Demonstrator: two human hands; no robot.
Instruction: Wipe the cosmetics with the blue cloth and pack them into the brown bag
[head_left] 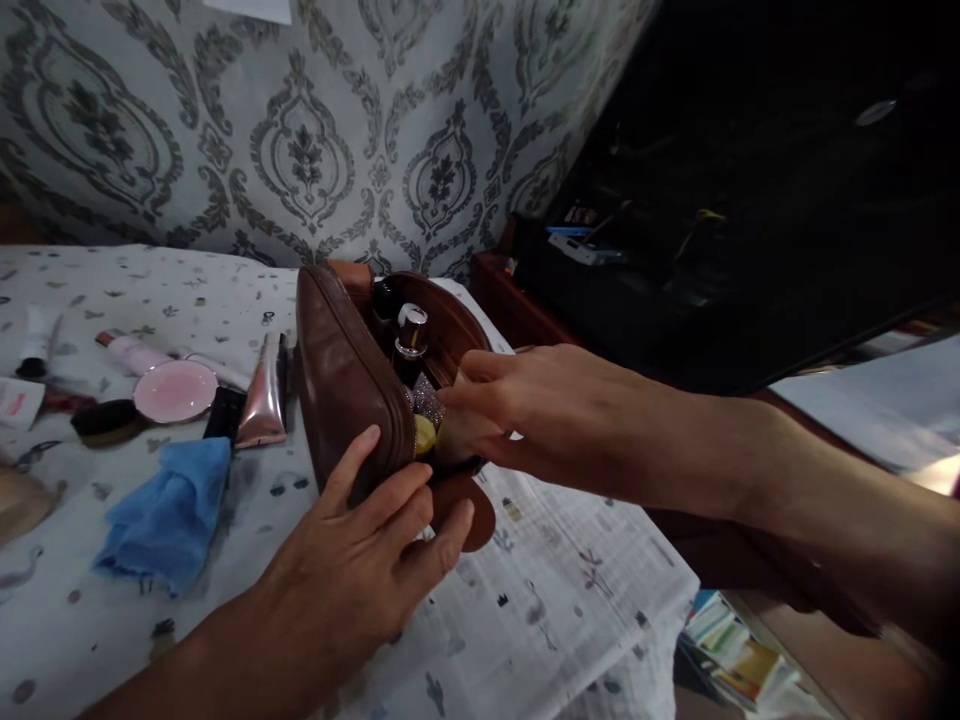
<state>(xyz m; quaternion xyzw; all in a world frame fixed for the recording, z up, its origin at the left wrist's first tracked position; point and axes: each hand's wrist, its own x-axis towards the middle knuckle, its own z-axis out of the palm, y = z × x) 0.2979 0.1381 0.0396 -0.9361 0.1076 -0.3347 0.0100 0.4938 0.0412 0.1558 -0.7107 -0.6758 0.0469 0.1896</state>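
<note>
A brown leather makeup bag (341,370) stands unzipped on the patterned white cloth. My left hand (379,540) grips its near end, the fingers spread over the side wall, the zip edge and a round brown tab (469,510). From the right, my right hand (510,400) reaches into the opening. Its fingers are closed around a pale beige item, blurred and partly covered, whose kind I cannot tell. Inside the bag are a dark bottle with a shiny silver cap (412,330), a glittery silver item (428,400) and a round yellow item (424,434).
Left of the bag lie a rose-gold tube (264,395), a pink round compact (176,390), a dark oval brush (109,422) and a blue cloth (169,510). Patterned wallpaper (300,150) rises behind. A large black screen-like panel (750,170) leans at the right, beyond the table's edge.
</note>
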